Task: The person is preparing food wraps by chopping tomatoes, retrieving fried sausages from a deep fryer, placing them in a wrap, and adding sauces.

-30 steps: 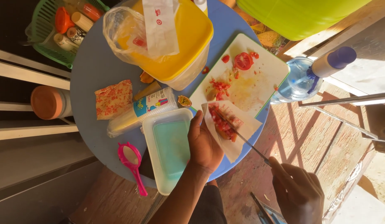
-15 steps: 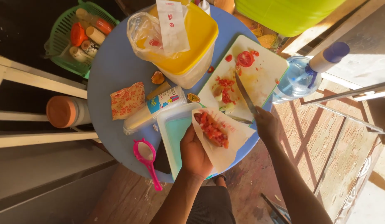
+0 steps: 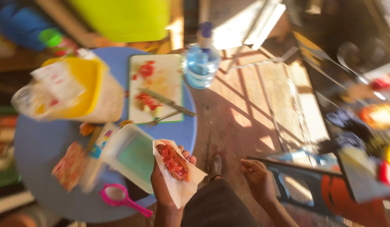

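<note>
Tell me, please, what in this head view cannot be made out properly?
- Yellow tub and the bag over it: motion blur hides the contents.
- Packet on the blue table: blurred, kind unclear.
- Items at the right edge: smeared and cut off.
- Left hand: largely covered by the flatbread with red filling.
- Right hand: empty, its forearm cut off by the bottom edge.

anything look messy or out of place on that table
Yes. Tomato bits lie scattered across the white cutting board, with the knife left slanting over its edge. The left hand holds a loaded flatbread out past the table rim.
</note>
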